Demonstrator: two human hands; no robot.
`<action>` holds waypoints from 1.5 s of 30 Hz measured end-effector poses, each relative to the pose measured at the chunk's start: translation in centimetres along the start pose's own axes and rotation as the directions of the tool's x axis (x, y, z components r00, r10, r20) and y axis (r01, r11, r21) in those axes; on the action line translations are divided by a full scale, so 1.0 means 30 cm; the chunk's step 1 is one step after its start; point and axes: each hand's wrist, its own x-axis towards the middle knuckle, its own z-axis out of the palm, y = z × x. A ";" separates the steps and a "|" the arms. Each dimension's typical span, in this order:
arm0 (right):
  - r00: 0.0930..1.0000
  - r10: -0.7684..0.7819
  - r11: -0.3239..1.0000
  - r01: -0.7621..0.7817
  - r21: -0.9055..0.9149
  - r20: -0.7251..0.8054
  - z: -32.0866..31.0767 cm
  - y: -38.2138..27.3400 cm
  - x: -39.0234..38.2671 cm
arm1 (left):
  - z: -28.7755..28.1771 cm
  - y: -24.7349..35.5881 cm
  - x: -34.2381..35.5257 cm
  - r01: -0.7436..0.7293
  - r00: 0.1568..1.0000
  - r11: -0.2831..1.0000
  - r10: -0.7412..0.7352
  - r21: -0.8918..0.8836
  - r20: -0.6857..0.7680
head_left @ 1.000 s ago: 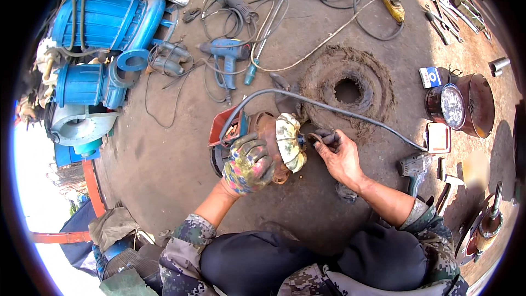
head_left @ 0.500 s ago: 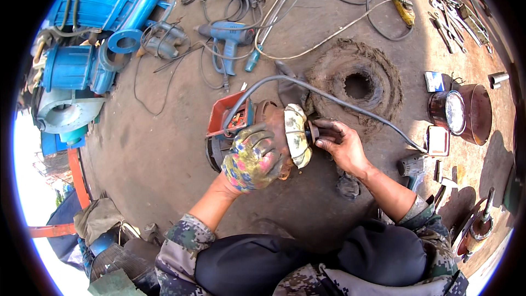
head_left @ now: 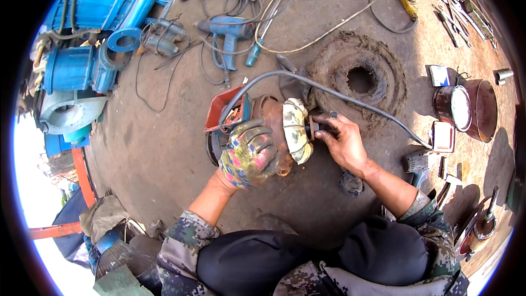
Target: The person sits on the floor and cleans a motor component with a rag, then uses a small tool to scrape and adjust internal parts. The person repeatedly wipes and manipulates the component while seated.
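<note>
A motor-like machine with a rusty brown body [head_left: 269, 118] lies on its side in front of me. Its orange-red terminal box [head_left: 218, 111] is uncovered, and a thick grey cable [head_left: 323, 81] runs out of it to the right. Pale, stained cloth or padding [head_left: 296, 131] wraps around the body's right end. My left hand [head_left: 251, 153], in a colourful dirty glove, is curled over the machine's near side. My bare, blackened right hand [head_left: 344, 141] pinches a dark round piece [head_left: 313, 126] sticking out at the wrapped end.
Behind the machine lies a muddy ring [head_left: 361, 77] with a dark hole. A blue heat gun [head_left: 227, 33] and tangled cables are farther back. Blue pumps [head_left: 71, 68] stand at the left; a tin [head_left: 457, 107] and several wrenches [head_left: 457, 16] lie at the right.
My right fingers have shifted slightly on the dark round piece, its thumb a little higher. My left hand keeps its place on the machine. The whole view has moved a little.
</note>
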 end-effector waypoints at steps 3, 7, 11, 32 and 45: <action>0.999 -0.037 0.994 0.039 0.104 -0.020 0.003 0.034 -0.007 | 0.001 -0.018 0.025 -0.038 0.999 0.999 0.038 -0.019 -0.021; 0.978 -0.209 0.978 0.209 0.026 0.010 0.017 -0.024 -0.023 | -0.057 -0.062 0.020 -0.088 0.995 0.996 0.089 -0.030 0.037; 0.991 -0.132 0.990 0.131 -0.050 -0.023 0.049 -0.036 -0.106 | -0.059 -0.059 -0.012 -0.116 0.988 0.991 0.122 -0.073 0.097; 0.989 -0.141 0.988 0.137 -0.072 -0.052 0.047 -0.011 -0.132 | -0.037 -0.052 -0.009 -0.091 0.996 0.993 0.092 -0.074 0.019; 0.945 -0.324 0.941 0.319 -0.115 -0.033 0.030 -0.011 -0.101 | -0.042 -0.059 -0.004 -0.104 0.993 0.992 0.108 -0.074 0.047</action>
